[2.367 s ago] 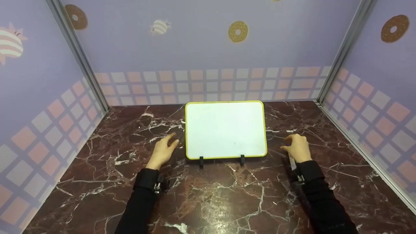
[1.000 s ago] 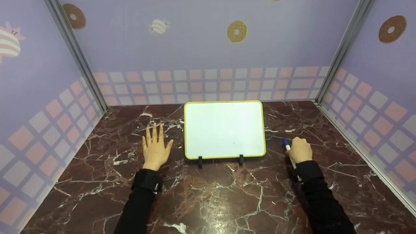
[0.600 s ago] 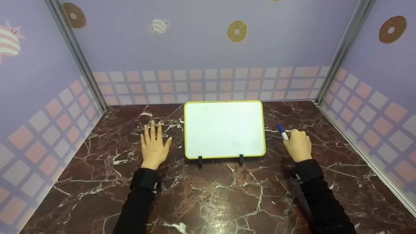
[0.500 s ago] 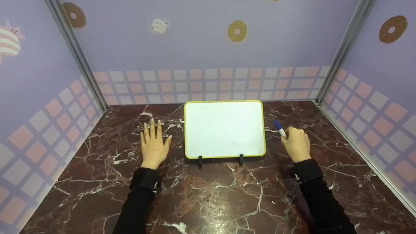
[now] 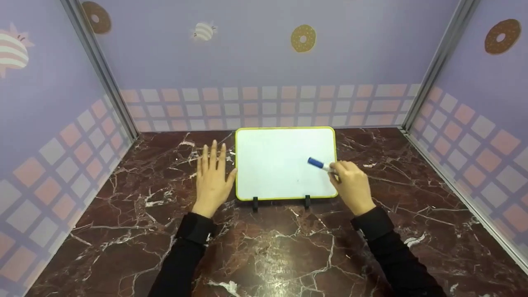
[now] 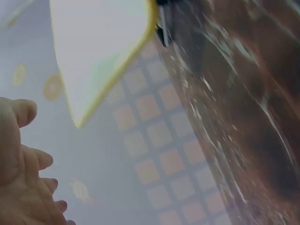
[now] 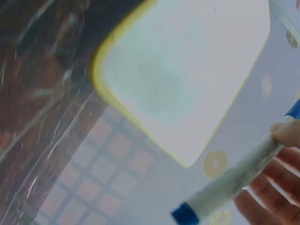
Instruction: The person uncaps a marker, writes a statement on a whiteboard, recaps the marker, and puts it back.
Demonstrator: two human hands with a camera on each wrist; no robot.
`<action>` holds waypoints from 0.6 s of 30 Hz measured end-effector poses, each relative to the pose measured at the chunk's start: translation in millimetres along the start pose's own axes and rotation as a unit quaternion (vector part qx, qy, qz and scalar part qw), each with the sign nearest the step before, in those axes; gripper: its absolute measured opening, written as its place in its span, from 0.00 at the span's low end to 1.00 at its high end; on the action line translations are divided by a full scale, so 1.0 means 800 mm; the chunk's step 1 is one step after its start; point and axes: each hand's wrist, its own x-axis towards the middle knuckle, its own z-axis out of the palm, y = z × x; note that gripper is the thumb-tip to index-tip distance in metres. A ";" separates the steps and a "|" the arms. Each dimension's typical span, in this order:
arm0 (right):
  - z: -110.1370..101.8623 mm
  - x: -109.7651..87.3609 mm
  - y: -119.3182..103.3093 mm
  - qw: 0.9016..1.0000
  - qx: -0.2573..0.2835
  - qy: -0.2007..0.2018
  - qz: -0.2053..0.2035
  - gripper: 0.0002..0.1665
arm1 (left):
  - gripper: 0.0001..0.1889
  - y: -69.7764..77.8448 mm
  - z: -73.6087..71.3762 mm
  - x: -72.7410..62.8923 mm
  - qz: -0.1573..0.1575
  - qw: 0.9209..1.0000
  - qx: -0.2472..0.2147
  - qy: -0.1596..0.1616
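A whiteboard (image 5: pixel 280 165) with a yellow frame stands tilted back on black stand feet (image 5: pixel 255 203) in the middle of the table. My right hand (image 5: pixel 351 185) pinches a marker (image 5: pixel 317 163) between thumb and fingers, in front of the board's right side. The marker is white with a blue cap, and the right wrist view shows its blue end plug (image 7: pixel 185 214) too. At the board's left edge is my left hand (image 5: pixel 213 185), fingers straight and thumb near the yellow frame. Whether that thumb touches the frame I cannot tell. In the left wrist view its fingers (image 6: pixel 40 159) hold nothing.
The dark red marbled table (image 5: pixel 280 255) reaches back to a purple patterned wall (image 5: pixel 255 62). Side walls with metal corner posts (image 5: pixel 101 74) close in the left and right. A small dark mark (image 5: pixel 298 180) shows on the board's lower right.
My right hand has lifted the marker from the table right of the board and carried it leftward to the board's front. My left hand has flattened and shifted toward the board's left edge.
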 end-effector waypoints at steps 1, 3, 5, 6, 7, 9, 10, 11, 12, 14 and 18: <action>0.004 -0.001 -0.004 1.000 0.003 0.005 -0.018 0.11 | 0.39 0.006 0.000 0.000 0.012 1.000 0.005 -0.003; 0.012 -0.005 -0.010 0.999 0.008 0.012 -0.052 0.13 | 0.39 0.019 0.002 -0.001 0.038 0.999 0.017 -0.006; 0.020 -0.009 -0.017 0.996 0.008 0.017 -0.082 0.14 | 0.38 0.031 0.004 -0.004 0.065 0.997 0.032 -0.014; 0.023 -0.011 -0.021 0.995 0.008 0.019 -0.096 0.14 | 0.38 0.038 0.005 -0.005 0.078 0.996 0.039 -0.021; 0.027 -0.013 -0.024 0.994 0.007 0.020 -0.108 0.14 | 0.37 0.044 0.007 -0.007 0.091 0.995 0.041 -0.027; 0.033 -0.016 -0.032 0.992 0.006 0.019 -0.128 0.13 | 0.34 0.057 0.009 -0.011 0.120 0.991 0.037 -0.035; 0.035 -0.019 -0.036 0.991 0.006 0.018 -0.135 0.13 | 0.32 0.062 0.011 -0.013 0.135 0.990 0.032 -0.039; 0.037 -0.021 -0.040 0.990 0.005 0.016 -0.142 0.12 | 0.30 0.068 0.013 -0.015 0.151 0.987 0.026 -0.041; 0.039 -0.023 -0.044 0.989 0.004 0.013 -0.149 0.11 | 0.28 0.072 0.015 -0.018 0.165 0.985 0.019 -0.043; 0.043 -0.027 -0.052 0.987 0.004 0.007 -0.162 0.10 | 0.25 0.081 0.018 -0.023 0.191 0.981 0.005 -0.041; 0.047 -0.034 -0.067 0.983 0.007 0.003 -0.185 0.10 | 0.18 0.090 0.027 -0.032 0.233 0.972 -0.011 -0.026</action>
